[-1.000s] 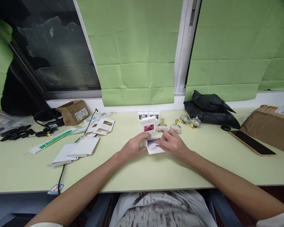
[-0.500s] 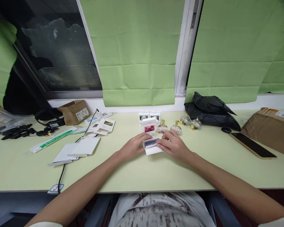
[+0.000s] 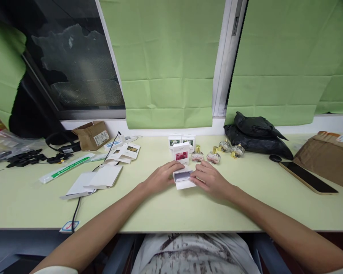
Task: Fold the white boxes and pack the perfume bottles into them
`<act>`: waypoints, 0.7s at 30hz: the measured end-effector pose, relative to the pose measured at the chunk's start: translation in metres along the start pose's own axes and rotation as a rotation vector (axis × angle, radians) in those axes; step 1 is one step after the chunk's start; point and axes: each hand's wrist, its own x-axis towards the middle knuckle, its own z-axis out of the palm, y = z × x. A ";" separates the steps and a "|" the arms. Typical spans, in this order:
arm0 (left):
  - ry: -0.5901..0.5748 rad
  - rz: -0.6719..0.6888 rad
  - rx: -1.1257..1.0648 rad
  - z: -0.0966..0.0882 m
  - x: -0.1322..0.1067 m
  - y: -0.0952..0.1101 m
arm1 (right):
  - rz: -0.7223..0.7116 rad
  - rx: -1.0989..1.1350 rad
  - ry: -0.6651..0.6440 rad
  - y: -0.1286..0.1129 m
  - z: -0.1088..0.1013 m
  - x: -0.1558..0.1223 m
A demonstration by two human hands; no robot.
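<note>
Between my hands is a small white cardboard box (image 3: pixel 185 184) with its mouth open toward me and a flap hanging down. My left hand (image 3: pixel 163 176) grips the box's left side. At its right edge, my right hand (image 3: pixel 209 177) pinches the cardboard with bent fingers. The inside looks hollow and shaded. Just behind stands a white box with a pink flower picture (image 3: pixel 181 155). Two glass perfume bottles with gold caps, one (image 3: pixel 197 154) nearer the box and another (image 3: pixel 213 156) to its right, stand upright behind my right hand.
Two white boxes with green pictures (image 3: pixel 175 140) stand farther back. More bottles (image 3: pixel 238 150) lie by a black plastic bag (image 3: pixel 257 137). A phone (image 3: pixel 307 178) and brown parcel (image 3: pixel 328 158) are at right. Flattened white boxes (image 3: pixel 104 176), a cable and an opened carton (image 3: pixel 92 136) sit left.
My right fingers have drawn slightly back from the box's mouth, showing more of its inside. The box's opening looks wider. The camera view has shifted a little.
</note>
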 end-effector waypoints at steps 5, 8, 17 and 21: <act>0.021 -0.017 -0.040 -0.001 0.001 0.001 | 0.094 0.100 0.029 -0.002 0.000 0.000; 0.029 -0.010 -0.052 -0.001 0.001 0.002 | 0.120 0.149 0.035 -0.003 0.000 0.001; 0.037 -0.026 -0.052 -0.004 0.003 0.004 | 0.086 0.176 0.097 -0.002 0.000 -0.002; 0.112 0.019 -0.024 -0.004 0.002 0.005 | 0.160 0.214 0.246 -0.003 -0.002 -0.004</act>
